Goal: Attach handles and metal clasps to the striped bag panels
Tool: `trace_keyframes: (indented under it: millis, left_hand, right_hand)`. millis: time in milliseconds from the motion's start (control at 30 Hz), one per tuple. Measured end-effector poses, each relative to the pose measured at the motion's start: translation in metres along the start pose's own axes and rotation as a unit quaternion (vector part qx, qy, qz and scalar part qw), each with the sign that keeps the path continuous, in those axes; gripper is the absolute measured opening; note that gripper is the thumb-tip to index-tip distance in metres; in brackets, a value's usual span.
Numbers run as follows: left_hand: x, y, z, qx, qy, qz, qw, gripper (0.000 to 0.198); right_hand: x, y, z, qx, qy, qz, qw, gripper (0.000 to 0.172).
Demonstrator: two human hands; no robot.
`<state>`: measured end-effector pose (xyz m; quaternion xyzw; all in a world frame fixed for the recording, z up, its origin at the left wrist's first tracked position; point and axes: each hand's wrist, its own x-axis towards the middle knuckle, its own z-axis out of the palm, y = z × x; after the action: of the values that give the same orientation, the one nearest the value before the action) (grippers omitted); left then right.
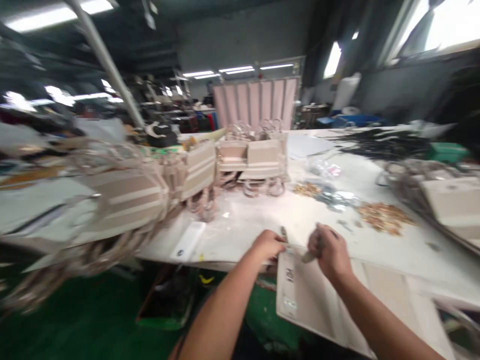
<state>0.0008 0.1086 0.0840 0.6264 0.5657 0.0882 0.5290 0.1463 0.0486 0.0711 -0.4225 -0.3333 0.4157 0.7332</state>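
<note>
A flat beige bag panel lies over the near edge of the white table. My left hand is closed in a pinch at the panel's top edge, on a small metal piece. My right hand is closed beside it and grips a small dark tool or fitting at the same edge. The picture is smeared by motion, so the small parts are hard to name.
Beige striped handbags stand in a row along the left. More bags stand at the middle back. Piles of small gold hardware lie at the right. Black straps lie far right. Green floor shows below.
</note>
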Motion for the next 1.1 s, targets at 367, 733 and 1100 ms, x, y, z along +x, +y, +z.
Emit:
trace_keyframes:
  millis: [367,733,1100]
  left_hand:
    - [0.049,-0.017,0.010,-0.004,-0.025,0.014,1.000,0.026]
    - [0.061,-0.027,0.017,-0.031,-0.023,0.017,0.999,0.030]
    - [0.054,-0.018,0.013,-0.018,-0.016,0.028,0.999,0.015]
  right_hand:
    - [0.024,0.006,-0.015,0.131,0.097,0.020,0.986,0.040]
    - [0.022,0.019,-0.011,0.112,0.065,0.007,0.992,0.039]
    - [0.025,-0.019,0.013,-0.118,-0.105,-0.032,0.987,0.049]
